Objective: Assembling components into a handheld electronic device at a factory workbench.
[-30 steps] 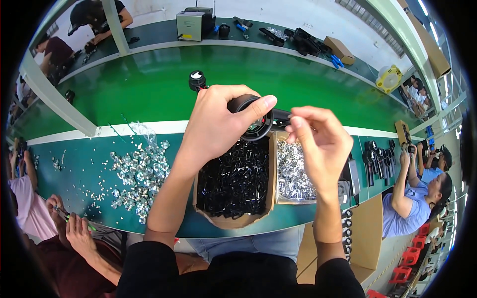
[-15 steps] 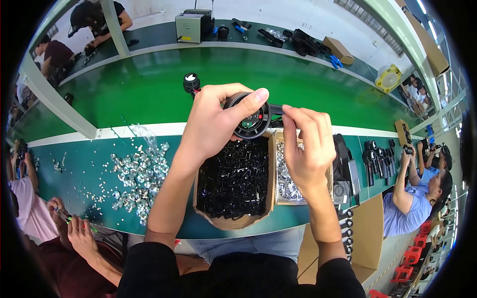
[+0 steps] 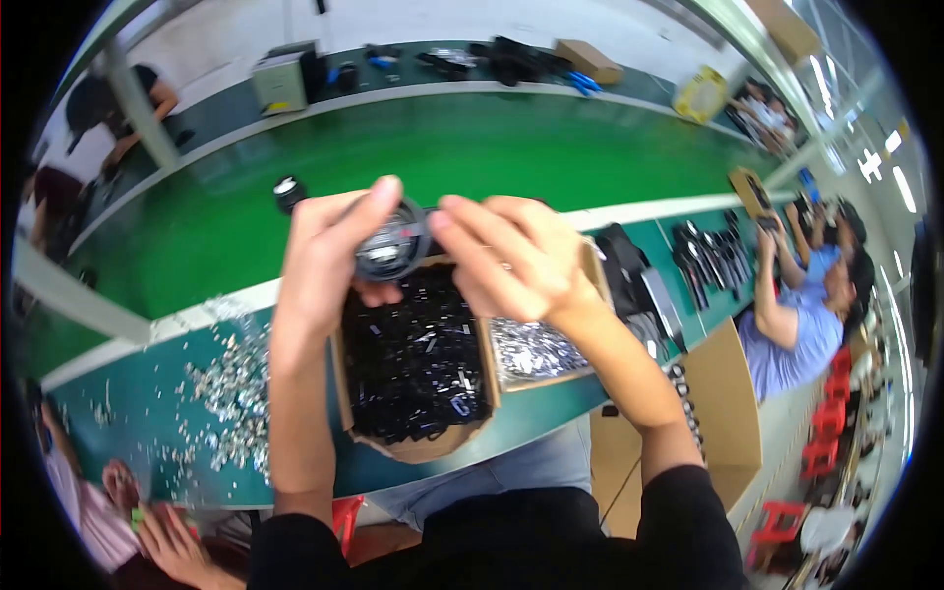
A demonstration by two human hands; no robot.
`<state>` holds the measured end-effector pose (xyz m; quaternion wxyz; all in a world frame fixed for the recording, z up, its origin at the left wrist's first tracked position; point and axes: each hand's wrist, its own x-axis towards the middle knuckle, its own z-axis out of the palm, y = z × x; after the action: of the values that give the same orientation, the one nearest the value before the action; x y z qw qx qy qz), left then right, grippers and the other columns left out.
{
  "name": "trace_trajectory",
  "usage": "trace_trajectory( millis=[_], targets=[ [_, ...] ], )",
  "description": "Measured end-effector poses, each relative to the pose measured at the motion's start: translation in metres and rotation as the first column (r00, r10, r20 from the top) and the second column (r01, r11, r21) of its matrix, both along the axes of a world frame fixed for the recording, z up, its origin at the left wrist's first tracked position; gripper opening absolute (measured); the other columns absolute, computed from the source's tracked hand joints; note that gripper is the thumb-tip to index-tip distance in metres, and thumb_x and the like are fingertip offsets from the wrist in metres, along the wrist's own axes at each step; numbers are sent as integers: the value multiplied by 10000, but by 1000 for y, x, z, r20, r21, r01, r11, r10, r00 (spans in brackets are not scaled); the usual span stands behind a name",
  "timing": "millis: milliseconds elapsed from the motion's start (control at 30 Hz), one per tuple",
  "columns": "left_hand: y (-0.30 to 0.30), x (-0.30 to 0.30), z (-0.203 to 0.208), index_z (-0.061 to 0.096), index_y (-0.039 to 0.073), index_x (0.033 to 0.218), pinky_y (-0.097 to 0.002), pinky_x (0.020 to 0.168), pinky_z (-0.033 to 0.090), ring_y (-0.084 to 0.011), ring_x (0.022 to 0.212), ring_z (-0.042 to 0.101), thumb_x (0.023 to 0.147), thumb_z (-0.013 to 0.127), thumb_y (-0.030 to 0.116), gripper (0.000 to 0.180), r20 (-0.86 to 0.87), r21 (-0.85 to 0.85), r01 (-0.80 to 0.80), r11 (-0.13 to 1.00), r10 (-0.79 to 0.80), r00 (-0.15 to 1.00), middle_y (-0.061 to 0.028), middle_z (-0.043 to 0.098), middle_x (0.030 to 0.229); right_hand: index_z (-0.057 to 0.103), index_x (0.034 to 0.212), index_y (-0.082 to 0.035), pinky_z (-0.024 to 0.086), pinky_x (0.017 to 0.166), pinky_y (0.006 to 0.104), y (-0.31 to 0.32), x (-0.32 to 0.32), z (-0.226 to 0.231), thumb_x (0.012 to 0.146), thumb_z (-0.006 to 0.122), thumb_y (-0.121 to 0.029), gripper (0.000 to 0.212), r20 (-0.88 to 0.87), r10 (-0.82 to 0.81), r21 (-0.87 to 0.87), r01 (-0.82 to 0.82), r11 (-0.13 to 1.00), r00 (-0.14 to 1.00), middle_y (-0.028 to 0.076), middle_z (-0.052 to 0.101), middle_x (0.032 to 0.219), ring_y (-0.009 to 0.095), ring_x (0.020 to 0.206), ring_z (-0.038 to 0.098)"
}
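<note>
The black round housing (image 3: 398,246) is in your left hand (image 3: 324,246), closed around its left side with the thumb over the rim, its open face turned up toward you. It sits above the far end of the carton of black clips (image 3: 418,450), near the tabletop's (image 3: 531,415) far edge. From your right hand (image 3: 521,256) it lies directly left, just beside the bunched fingertips; blur hides whether they grip anything. You can't read its long axis. Your forearms angle inward, both wrists raised.
</note>
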<state>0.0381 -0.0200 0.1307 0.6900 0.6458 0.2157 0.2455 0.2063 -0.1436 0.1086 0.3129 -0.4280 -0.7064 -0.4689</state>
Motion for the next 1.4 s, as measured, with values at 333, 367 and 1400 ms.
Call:
trace_trajectory(
  millis=[333, 367, 1400],
  targets=[
    [-2, 5, -2, 740, -6, 947, -202, 392, 399, -101, 472, 608, 1004, 615, 378, 409, 20, 131, 29, 991, -32, 999, -39, 662, 650, 817, 918, -72, 481, 659, 275, -31, 3, 17, 650, 827, 37, 289, -600, 54, -328, -306, 894, 798, 38, 718, 950, 179, 769, 586],
    [-2, 3, -3, 740, -8, 948, -202, 396, 398, -96, 479, 607, 1005, 620, 360, 392, 46, 136, 42, 990, -48, 998, -35, 660, 649, 817, 918, -72, 481, 659, 275, -32, 2, 17, 650, 827, 37, 289, -604, 73, -324, -328, 887, 793, 38, 718, 950, 179, 769, 586],
    [10, 3, -12, 745, -26, 884, -219, 412, 428, -56, 501, 551, 976, 674, 385, 427, 127, 253, 55, 966, -90, 988, -4, 615, 648, 819, 952, -125, 423, 654, 292, -29, -20, 18, 706, 866, -54, 261, -563, -66, -360, -173, 917, 824, -19, 712, 959, 175, 824, 536]
  ],
)
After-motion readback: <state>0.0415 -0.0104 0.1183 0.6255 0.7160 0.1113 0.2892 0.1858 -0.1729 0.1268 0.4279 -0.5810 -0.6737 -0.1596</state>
